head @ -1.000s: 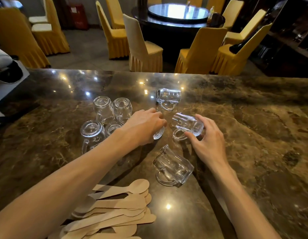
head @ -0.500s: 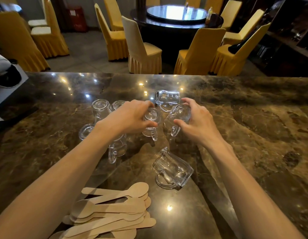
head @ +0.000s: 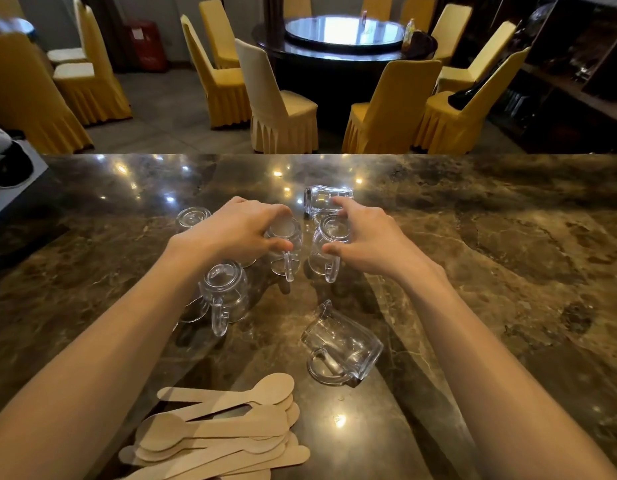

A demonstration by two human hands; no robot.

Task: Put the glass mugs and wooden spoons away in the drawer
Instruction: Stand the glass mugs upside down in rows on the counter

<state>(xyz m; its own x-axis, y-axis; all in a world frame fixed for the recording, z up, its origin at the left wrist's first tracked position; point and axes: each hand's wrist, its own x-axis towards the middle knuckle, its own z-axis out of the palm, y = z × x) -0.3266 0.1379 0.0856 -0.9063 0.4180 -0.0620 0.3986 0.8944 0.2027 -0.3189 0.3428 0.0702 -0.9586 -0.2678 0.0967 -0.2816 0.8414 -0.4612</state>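
Note:
Several clear glass mugs stand or lie on the dark marble counter [head: 508, 271]. My left hand [head: 238, 230] grips an upside-down mug [head: 286, 247] from above, its handle pointing toward me. My right hand [head: 366, 237] holds a second inverted mug [head: 326, 247] right beside it. Another inverted mug [head: 224, 292] stands under my left forearm, and one [head: 193, 218] shows beyond my left hand. One mug [head: 340, 344] lies on its side near me, and another [head: 326, 199] lies on its side behind my right hand. A pile of wooden spoons [head: 224, 431] sits at the near edge.
A white and black object [head: 6, 161] sits at the counter's far left. Beyond the counter are yellow-covered chairs [head: 279, 109] around a round dark dining table [head: 345, 36], and dark shelving [head: 577, 64] at the right. No drawer is in view.
Both hands took hold of the mugs that lay on their sides, turned them bottom-up and brought them side by side, handles toward me. The view tilted slightly.

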